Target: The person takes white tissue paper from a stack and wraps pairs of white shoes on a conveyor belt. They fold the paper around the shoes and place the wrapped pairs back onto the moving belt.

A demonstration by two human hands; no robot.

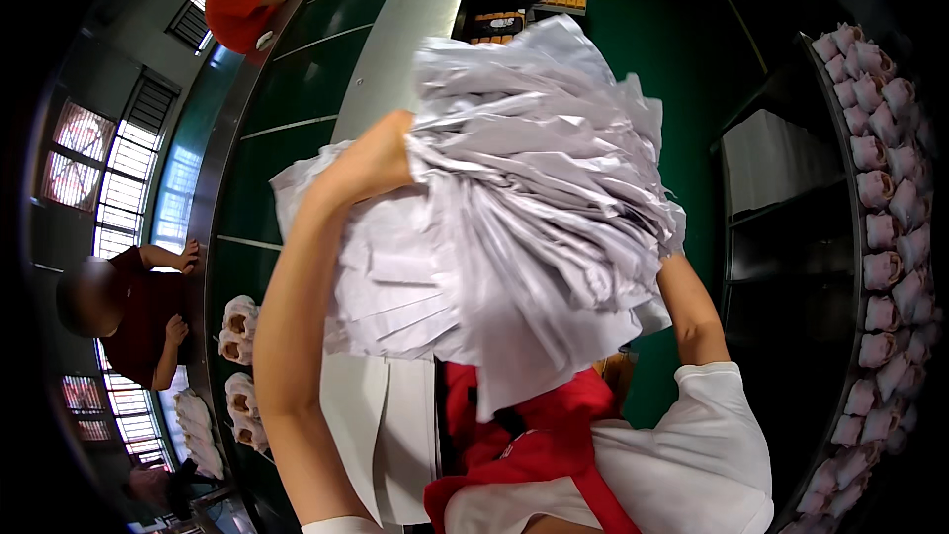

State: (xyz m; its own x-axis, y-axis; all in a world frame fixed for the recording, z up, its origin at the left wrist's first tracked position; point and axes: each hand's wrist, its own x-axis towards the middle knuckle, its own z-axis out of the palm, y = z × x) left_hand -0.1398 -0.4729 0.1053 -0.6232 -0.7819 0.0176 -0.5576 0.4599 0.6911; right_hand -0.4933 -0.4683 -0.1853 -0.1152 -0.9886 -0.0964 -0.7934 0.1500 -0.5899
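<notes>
A thick, loose bundle of thin white paper sheets (554, 158) fans out in front of me, its edges crumpled and partly blurred. My left hand (388, 153) grips the bundle's left side, the fingers buried among the sheets. At the lower right edge, my right hand (674, 255) holds the same bundle; its fingers are hidden behind the paper. More white sheets (395, 287) spread out flatter below and to the left, partly covered by the bundle. Whether they are joined to it, I cannot tell.
White boards (381, 435) lie by my red apron (524, 445). A green conveyor (267, 188) runs along the left, with pale shoes (239, 321) and two people beyond it. Dark boxes (499, 25) sit ahead. Racked pale shoes (877, 188) line the right.
</notes>
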